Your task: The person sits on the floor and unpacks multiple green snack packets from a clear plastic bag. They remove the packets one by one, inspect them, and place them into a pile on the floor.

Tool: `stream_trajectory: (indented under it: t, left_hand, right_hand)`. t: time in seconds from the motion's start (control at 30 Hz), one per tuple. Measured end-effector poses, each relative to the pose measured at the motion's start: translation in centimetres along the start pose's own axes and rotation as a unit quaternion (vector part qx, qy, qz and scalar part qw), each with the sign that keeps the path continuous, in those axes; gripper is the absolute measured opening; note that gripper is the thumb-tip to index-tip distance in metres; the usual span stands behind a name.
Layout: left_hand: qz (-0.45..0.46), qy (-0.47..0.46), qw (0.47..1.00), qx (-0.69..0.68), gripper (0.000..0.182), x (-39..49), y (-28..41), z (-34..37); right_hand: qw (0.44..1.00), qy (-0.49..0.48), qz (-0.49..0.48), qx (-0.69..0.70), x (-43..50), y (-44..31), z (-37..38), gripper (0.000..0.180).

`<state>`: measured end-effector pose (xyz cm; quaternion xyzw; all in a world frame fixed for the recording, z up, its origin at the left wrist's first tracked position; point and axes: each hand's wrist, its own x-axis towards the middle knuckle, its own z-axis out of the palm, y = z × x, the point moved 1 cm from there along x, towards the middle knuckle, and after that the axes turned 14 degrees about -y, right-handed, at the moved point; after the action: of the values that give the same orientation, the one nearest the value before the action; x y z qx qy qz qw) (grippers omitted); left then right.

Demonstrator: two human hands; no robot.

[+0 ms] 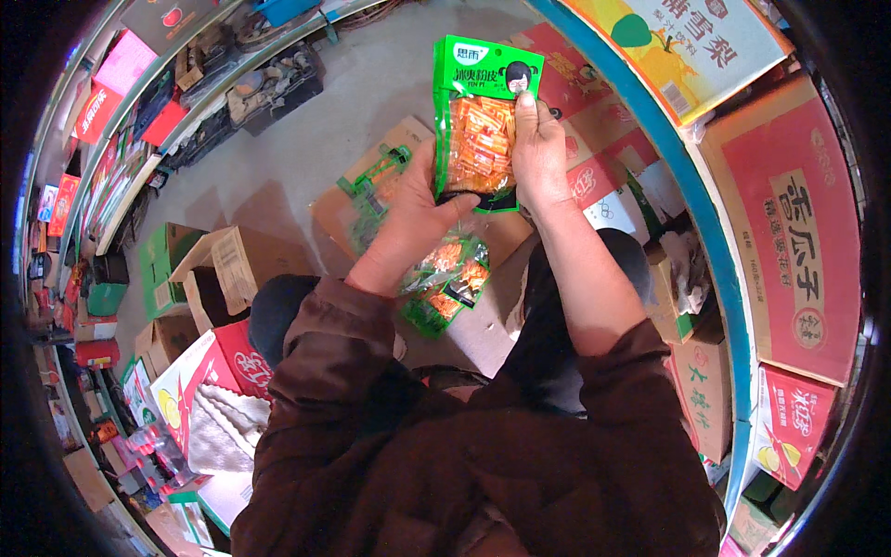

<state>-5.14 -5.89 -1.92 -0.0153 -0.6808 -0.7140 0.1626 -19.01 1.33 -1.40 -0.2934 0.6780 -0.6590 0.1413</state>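
Observation:
A green snack packet with a clear window (482, 143), orange pieces showing inside, is held upright in front of me. My right hand (539, 150) grips its right edge, thumb on the front face. At its lower left, my left hand (428, 216) has the thumb across the bottom and the fingers hidden behind. Below my hands, more packets of orange snack pieces (449, 282) lie in and around crumpled clear plastic. Further green-edged packets (379, 174) rest on a cardboard box (411, 132) on the floor, partly blurred.
Opened cardboard cartons (233, 268) and a red and white carton with a pale cloth (226, 428) stand at left. A teal shelf edge (720, 271) curves along the right, bearing a large red carton (793, 244) and a yellow and white carton (689, 49). Shelves of goods line the far left.

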Motion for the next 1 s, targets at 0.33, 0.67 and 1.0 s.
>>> stream_trajectory:
  t: [0.33,0.67,1.0]
  left_hand:
    - [-0.051,-0.031,0.998,0.001,0.057,0.0,-0.1,-0.9]
    - [-0.124,-0.051,0.963,-0.236,0.051,0.2,1.5,-2.9]
    - [-0.143,0.044,0.958,-0.244,0.043,-0.2,0.9,-2.4]
  right_hand:
    - [1.0,0.009,-0.001,-0.021,0.1,-0.6,0.0,0.038]
    - [0.98,0.019,-0.033,-0.198,-0.2,-2.0,-0.4,0.035]
    - [0.947,-0.059,-0.108,-0.296,-1.5,-2.3,1.7,0.031]
